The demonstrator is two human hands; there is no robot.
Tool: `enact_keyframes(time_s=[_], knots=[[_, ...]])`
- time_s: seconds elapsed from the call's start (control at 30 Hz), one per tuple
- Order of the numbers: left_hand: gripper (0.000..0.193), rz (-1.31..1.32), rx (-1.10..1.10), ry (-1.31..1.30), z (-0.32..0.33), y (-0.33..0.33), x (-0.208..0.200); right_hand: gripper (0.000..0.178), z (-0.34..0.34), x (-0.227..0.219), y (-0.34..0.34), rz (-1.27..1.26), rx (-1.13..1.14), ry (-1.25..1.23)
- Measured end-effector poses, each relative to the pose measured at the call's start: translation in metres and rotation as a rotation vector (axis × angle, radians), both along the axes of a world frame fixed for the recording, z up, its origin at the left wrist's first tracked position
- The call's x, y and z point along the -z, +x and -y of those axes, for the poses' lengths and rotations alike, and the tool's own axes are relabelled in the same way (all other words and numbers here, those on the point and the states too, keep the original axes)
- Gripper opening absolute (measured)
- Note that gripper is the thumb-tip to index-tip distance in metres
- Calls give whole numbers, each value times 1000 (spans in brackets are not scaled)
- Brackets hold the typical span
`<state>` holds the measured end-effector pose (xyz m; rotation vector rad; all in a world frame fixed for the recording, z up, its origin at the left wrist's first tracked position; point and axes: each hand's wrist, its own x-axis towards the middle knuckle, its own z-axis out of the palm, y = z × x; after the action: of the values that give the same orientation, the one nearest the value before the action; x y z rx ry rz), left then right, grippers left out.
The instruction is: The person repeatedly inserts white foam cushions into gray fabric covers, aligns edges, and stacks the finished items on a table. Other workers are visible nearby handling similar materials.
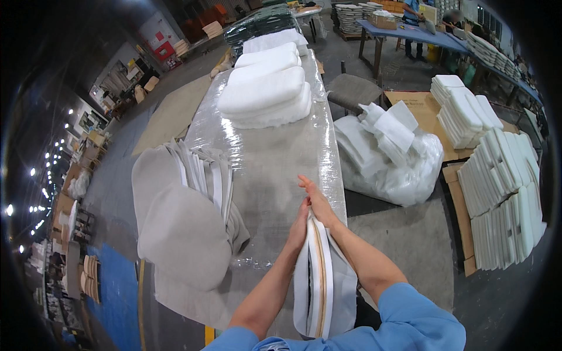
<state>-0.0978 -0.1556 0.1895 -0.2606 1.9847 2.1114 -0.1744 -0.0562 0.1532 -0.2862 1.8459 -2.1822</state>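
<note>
Over on the left, a stack of curved wooden pieces (90, 279) stands beside a strip of blue floor (114, 298). Moving right, here's a bundle of grey fabric covers (181, 234), fanned out and drooping over the left edge of the bench (275, 158), whose top gleams under clear film. At its far end sit thick white cushions (263, 90), piled in soft, rounded layers.

Now the near right of the bench, and here's the action! The left hand (299, 227) lies flat along one side, fingers straight; the right hand (318, 205) matches it opposite, fingertips reaching past. The hands are narrow together, holding between their palms the far end of a grey cushion cover (319, 275), which stands on edge between the forearms, white band and tan strip facing up.

Right of the bench, a clear plastic bag (404, 178) bulges, loose white sheets (393, 130) on top. Far right, a person in blue (412, 11) stands at a blue table (404, 32); nearer, white pads (503, 205) rise in tall stacks on cardboard (459, 225).
</note>
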Motion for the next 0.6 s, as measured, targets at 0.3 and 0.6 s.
enact_keyframes(time_s=[0.3,0.6], knots=[[84,-55,-51,-137,8,56,30,54,-8,21,3,-322,-390,52],[73,158,-31,-114,9,367,81,61,-158,2,16,517,-515,-164]])
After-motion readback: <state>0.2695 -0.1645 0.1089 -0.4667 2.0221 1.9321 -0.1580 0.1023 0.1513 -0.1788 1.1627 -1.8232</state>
